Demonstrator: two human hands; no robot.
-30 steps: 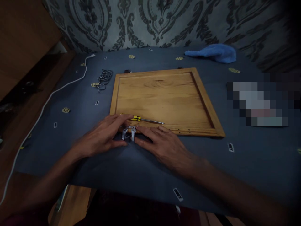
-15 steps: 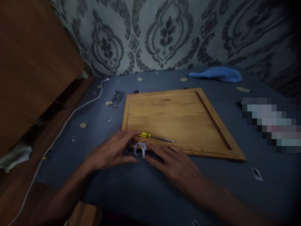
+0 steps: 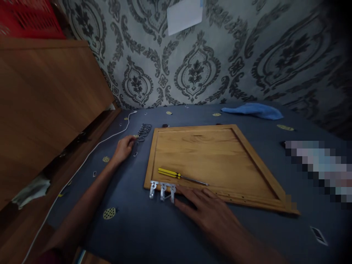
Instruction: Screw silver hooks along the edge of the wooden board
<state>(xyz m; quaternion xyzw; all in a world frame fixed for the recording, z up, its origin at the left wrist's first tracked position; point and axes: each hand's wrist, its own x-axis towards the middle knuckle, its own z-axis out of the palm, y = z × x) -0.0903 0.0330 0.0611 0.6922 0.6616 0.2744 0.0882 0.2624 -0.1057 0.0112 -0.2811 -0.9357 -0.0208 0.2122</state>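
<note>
Beside a loose bundle of dark, looped hook-like pieces [image 3: 145, 129], my left hand [image 3: 125, 148] has its fingertips pinched together at the nearest loop. Whatever sits between those fingers is too small to make out. A framed wooden panel [image 3: 203, 150] lies flat on the blue sheet. Silver metal brackets [image 3: 163, 191] line its near left edge. My right hand [image 3: 205, 209] rests across that near edge with fingers spread, index finger and thumb beside the rightmost bracket. Just behind the brackets, a screwdriver [image 3: 169, 172] with a yellow and black handle lies on the panel.
A white cable [image 3: 90, 152] runs along the left side near a wooden cabinet [image 3: 55, 84]. A red basket [image 3: 30, 18] sits on top of it. At the back right lies a blue cloth [image 3: 254, 110]. A blurred-out object [image 3: 319, 161] is at the right.
My left hand has left the brackets and reached forward and left to the dark looped pieces. My right hand stays at the panel edge. The view has tilted up, showing the red basket.
</note>
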